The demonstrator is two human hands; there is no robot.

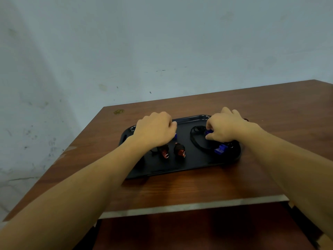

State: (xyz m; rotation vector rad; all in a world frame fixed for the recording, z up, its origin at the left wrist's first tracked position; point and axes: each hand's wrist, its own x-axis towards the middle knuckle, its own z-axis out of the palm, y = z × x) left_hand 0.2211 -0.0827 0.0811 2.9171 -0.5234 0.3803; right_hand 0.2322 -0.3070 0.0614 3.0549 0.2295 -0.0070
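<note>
Checking the hands first, what's each one on?

>> Right hand [225,127] is knuckles-up, thumb and forefinger pinching a small blue clip [209,132]. The clip sits on a black cable loop [195,143] that lies flat on the tray.

Which tray, and where?

>> Black tray [191,117] lying flat on the bench [180,188], about midway between the far and near edges, closer to the left edge than the right. The loop takes up the tray's right half.

Left hand?

>> Left hand [155,129] is over the tray's left half with its fingers curled under. A blue bit [175,135] peeks out at the fingertips. Can't tell whether it's gripped or just touched, the hand's back hides it.

Anything else on the loop?

>> Second blue clip [220,150] on its near side, just beside the right wrist and clear of the fingers.

Other parts?

>> Two copper-wound pieces, black at one end, on the near side of the left hand. One [164,153] is tucked right under the wrist. The other [181,152] is just beside it, towards the loop. They're close, but I can't tell if they touch. Neither hand is on them.

Background?

>> Pale wall [162,42] behind the bench's far edge.
</note>
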